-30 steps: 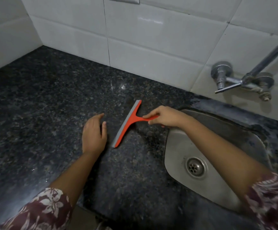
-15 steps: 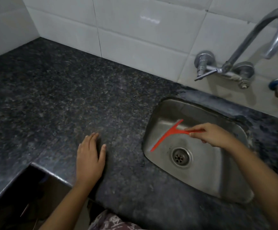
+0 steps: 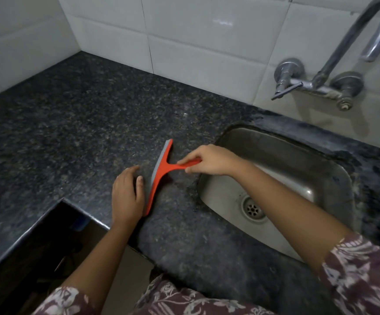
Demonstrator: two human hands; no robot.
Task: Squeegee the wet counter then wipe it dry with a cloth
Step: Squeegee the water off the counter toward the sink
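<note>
A red squeegee [image 3: 160, 171] with a grey blade rests blade-down on the dark speckled granite counter [image 3: 82, 137], just left of the sink. My right hand [image 3: 209, 160] grips its red handle from the sink side. My left hand [image 3: 127, 194] lies flat on the counter, palm down, its thumb close beside the blade's near end. No cloth is in view.
A steel sink [image 3: 286, 183] with a drain [image 3: 252, 209] is set into the counter at right. A metal tap [image 3: 316, 85] juts from the white tiled wall [image 3: 184, 42] above it. The counter's front edge steps back at lower left over a dark gap [image 3: 37, 253].
Half a second ago my right hand held the squeegee over the sink; now it has come back left onto the counter beside my left hand, which stayed flat.
</note>
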